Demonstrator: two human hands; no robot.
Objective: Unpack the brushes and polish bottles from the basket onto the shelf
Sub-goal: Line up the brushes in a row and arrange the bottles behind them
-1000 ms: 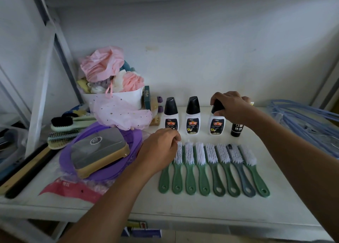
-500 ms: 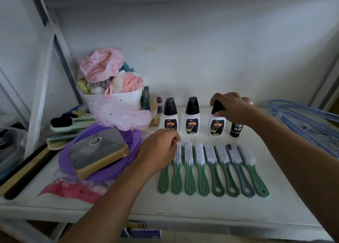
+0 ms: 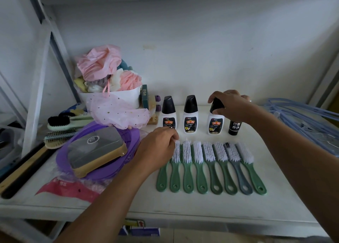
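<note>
Several green-handled brushes [image 3: 212, 165] with white bristles lie side by side on the white shelf [image 3: 183, 204]; one has a grey handle [image 3: 240, 176]. My left hand [image 3: 157, 149] rests curled over the head of the leftmost brush [image 3: 162, 176]. Behind the row stand three white polish bottles with black caps: the left bottle [image 3: 169, 114], the middle one [image 3: 190, 114] and the right one [image 3: 216, 122]. My right hand [image 3: 233, 105] grips the black cap of that right bottle. A small black bottle [image 3: 234, 127] stands just right of it.
A purple basket [image 3: 102, 162] at left holds a flat tan-and-grey box [image 3: 95, 149]. Behind it is a white tub [image 3: 113, 96] of pink and white puffs. Other brushes [image 3: 60, 132] lie at far left, blue hangers [image 3: 302, 118] at right.
</note>
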